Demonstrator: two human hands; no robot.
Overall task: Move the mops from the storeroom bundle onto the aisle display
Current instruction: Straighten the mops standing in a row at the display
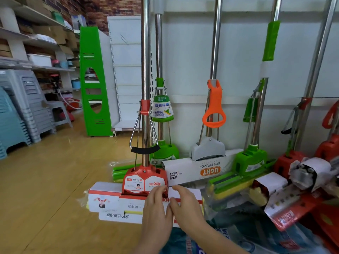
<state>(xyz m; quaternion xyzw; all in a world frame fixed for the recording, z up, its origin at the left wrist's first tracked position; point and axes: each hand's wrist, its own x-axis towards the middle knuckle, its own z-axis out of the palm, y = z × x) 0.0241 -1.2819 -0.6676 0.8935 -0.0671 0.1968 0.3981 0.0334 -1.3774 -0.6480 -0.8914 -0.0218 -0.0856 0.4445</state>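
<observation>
A red sponge mop (145,180) stands upright on the wooden floor in front of me, its steel pole rising out of frame and its head wrapped in a white and red card sleeve (110,197). My left hand (157,211) and my right hand (185,204) lie side by side on the right part of that sleeve, fingers fairly straight, fingertips touching the card just below the red housing. Behind it, mops lean against the white wall: a green one (162,151), a grey one with an orange handle (213,114), another green one (251,158).
More red mops and wrapped mop heads (310,173) crowd the right side. A green and white shelf unit (95,81) stands at the back left, with stacked grey plastic stools (27,105) and stocked shelves further left. Bare wooden floor (55,180) spreads to the left.
</observation>
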